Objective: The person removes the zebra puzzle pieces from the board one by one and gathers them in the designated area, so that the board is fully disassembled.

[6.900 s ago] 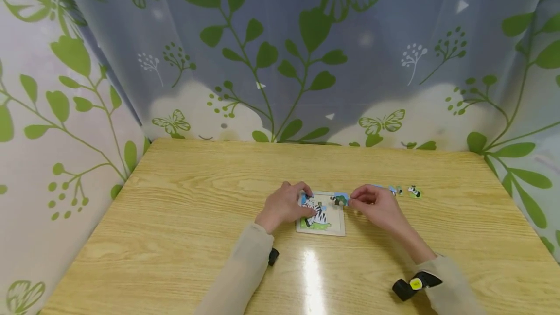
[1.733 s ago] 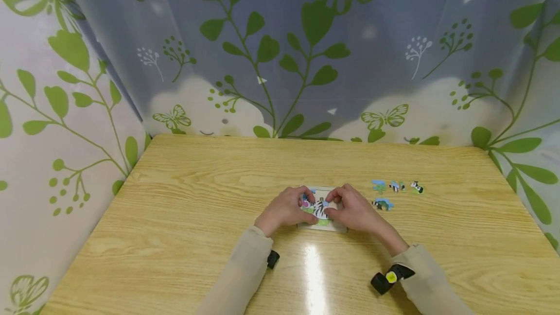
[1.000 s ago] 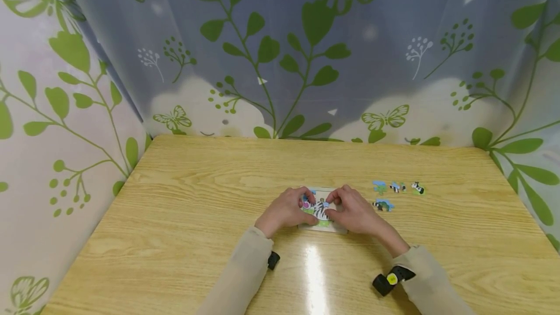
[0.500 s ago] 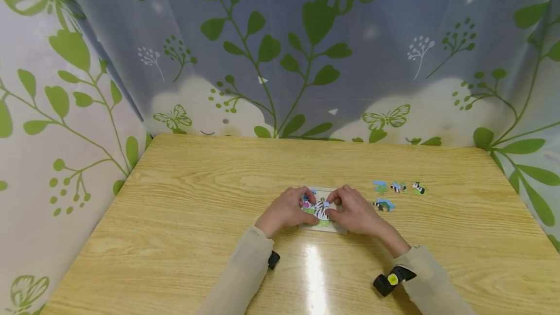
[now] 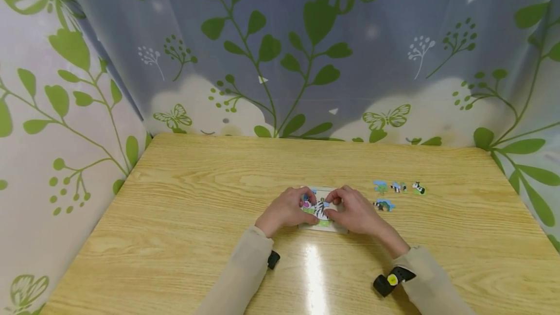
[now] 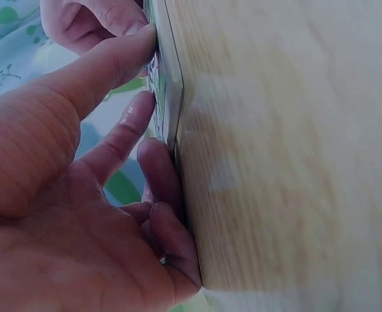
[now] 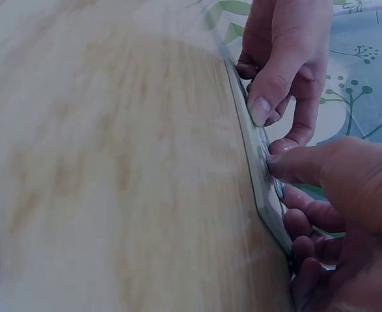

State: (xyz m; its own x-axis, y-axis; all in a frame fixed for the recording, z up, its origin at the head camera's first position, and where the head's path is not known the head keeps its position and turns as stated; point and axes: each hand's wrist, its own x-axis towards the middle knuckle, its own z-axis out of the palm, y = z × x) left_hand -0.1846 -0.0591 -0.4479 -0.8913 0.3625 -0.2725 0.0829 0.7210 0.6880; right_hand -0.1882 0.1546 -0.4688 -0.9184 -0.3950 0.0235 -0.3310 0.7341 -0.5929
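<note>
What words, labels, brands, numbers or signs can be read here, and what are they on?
None can be read.
Yellow sticker on the black wristband: too small to read.
Board and loose pieces: no readable lettering; too small to rule out.
Cloth: leaves, butterflies, white triangles; no lettering visible.

A: How is the pale, flat, square-cornered puzzle board [image 5: 321, 193] coloured?

B: Cream at the rim; a black-and-white striped zebra piece [image 5: 321, 211]; a pink patch [image 5: 307, 204]; green [image 5: 323, 223] below.

A: The small, flat, multicoloured jigsaw pieces [image 5: 384, 205]?

B: Sky blue and green, with black-and-white figures.

A: The broad, yellow-tan, wood-grained table [image 5: 197, 198]?

B: Streaked with darker grain.

A: The hanging grey-blue-and-white fabric backdrop [image 5: 372, 67]?

B: Printed with green leaves and butterflies.
</note>
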